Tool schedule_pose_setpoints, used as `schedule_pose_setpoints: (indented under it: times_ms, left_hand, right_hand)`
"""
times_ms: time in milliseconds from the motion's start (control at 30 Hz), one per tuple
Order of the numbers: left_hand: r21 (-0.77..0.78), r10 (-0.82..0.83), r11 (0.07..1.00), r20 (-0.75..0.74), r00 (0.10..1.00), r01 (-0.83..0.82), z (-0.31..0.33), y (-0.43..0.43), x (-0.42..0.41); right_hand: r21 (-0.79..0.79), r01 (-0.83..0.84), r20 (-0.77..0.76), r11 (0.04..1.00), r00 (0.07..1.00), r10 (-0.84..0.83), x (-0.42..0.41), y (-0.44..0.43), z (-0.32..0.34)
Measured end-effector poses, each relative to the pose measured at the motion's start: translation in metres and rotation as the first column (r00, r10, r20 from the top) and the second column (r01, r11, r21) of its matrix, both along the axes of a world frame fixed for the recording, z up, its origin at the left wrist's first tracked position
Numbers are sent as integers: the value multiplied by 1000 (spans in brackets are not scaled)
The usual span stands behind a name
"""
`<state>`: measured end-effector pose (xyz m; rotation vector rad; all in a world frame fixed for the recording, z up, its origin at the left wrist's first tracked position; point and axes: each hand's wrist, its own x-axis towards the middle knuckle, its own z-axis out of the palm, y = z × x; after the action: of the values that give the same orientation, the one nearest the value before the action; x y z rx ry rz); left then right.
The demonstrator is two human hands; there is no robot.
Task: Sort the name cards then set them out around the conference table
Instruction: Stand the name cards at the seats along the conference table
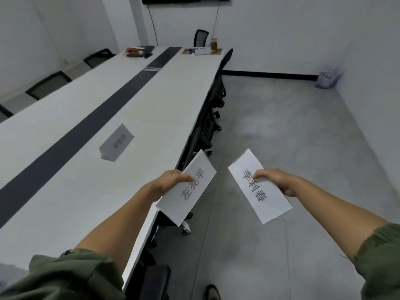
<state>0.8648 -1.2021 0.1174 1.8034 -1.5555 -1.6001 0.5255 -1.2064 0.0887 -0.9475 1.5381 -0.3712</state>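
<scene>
The left hand (pixel 171 182) pinches one name card (pixel 201 169), thumb on top, right over the near edge of the conference table (pixel 108 105). The right hand (pixel 279 181) pinches a second name card (pixel 270 204) the same way, off the side of the table, above the floor. One folded card (pixel 116 144) stands on the table, farther in from that edge. This looks like the setting-out step. Next, I think, each held card must be stood up at its own seat along the table.
</scene>
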Motion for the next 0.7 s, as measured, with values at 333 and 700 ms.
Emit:
schedule_pose_setpoints:
  times_ms: [333, 700]
  left_hand:
    - [5, -152, 988, 19, 988, 151, 8, -214, -127]
    - [-17, -95, 995, 13, 995, 96, 5, -446, -279]
  right_hand:
    - [-62, 127, -35, 990, 991, -129, -116, -158, 7]
    - [-67, 135, -27, 989, 990, -137, -280, -402, -2]
